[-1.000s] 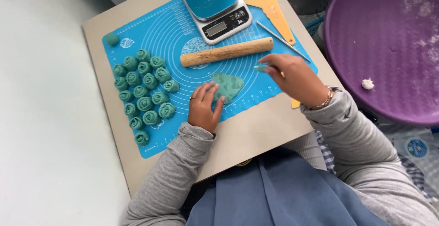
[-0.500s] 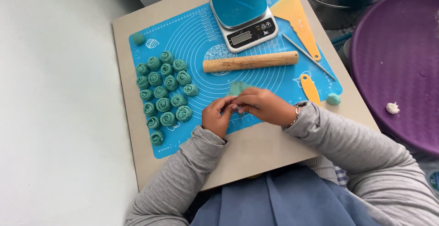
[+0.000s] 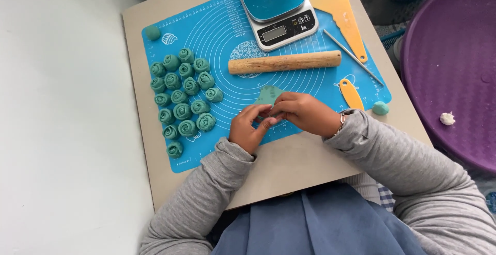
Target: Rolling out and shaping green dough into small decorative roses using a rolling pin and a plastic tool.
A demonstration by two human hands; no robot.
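Note:
A flat piece of teal dough [image 3: 268, 94] lies on the blue silicone mat [image 3: 222, 38] near its front edge. My left hand [image 3: 249, 129] and my right hand [image 3: 305, 112] meet over its near side, fingertips pinching the dough together. To the left, several teal dough rosettes [image 3: 182, 100] stand in rows on the mat. Just beyond my hands lies a wooden rolling pin [image 3: 284, 62].
A digital kitchen scale [image 3: 276, 8] sits at the mat's far edge beside a yellow scraper [image 3: 338, 8] and a thin metal rod [image 3: 353, 57]. A small yellow tool [image 3: 351, 93] and a teal dough ball [image 3: 381, 108] lie at right. A purple tub [image 3: 452, 64] stands further right.
My right hand came back from the mat's right side to join the left hand on the flat dough. The view shifted, so the board now sits further right and higher.

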